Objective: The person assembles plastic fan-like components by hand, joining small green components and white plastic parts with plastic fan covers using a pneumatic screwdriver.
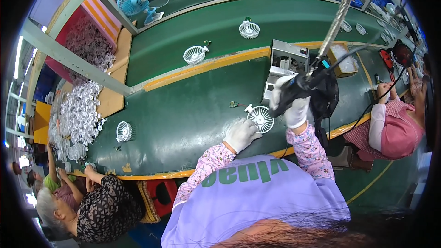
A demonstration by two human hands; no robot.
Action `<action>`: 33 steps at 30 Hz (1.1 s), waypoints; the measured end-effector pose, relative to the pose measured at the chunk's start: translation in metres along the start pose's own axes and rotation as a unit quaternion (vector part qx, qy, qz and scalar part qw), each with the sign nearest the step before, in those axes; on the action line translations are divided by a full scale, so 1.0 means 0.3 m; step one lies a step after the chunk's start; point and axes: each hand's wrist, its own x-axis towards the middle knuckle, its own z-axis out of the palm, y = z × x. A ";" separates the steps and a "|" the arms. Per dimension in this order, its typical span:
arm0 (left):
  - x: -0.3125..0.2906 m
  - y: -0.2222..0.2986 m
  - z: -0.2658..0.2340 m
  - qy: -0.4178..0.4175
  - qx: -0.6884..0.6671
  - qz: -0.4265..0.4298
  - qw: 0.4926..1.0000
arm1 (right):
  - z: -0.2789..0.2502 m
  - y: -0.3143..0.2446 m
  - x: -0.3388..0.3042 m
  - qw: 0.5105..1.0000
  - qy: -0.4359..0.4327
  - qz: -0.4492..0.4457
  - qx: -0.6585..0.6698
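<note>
My left hand (pixel 241 135), in a white glove, grips the lower left rim of a small white fan cage (pixel 261 118) lying on the green table. A short stub sticks out at the cage's upper left, and a small green circuit board (pixel 234 104) lies beside it. My right hand (pixel 296 111), also gloved, is closed around a black electric screwdriver (pixel 305 85) above and right of the cage. The tool's tip is hard to make out. A metal spiral hose (pixel 339 14) hangs down near the tool. The screwdriver and its cable hide part of my right hand's fingers.
A metal box-shaped device (pixel 289 55) stands behind my right hand, with a carton (pixel 343 59) beside it. Another fan cage (pixel 124 132) lies left; two more cages sit on the conveyor belt (pixel 151 50). White parts (pixel 80 108) are heaped left. Co-workers sit on both sides.
</note>
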 end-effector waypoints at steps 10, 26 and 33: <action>-0.007 -0.011 0.015 0.007 -0.007 -0.006 1.000 | 0.058 0.150 -0.062 0.988 -0.109 0.100 0.046; -0.052 -0.237 -0.207 0.200 0.036 -0.378 0.903 | 0.034 -0.002 -0.036 0.997 -0.055 -0.031 0.042; -0.118 -0.534 -0.298 0.283 0.117 -0.322 0.896 | 0.023 0.026 -0.031 0.998 -0.054 -0.009 0.022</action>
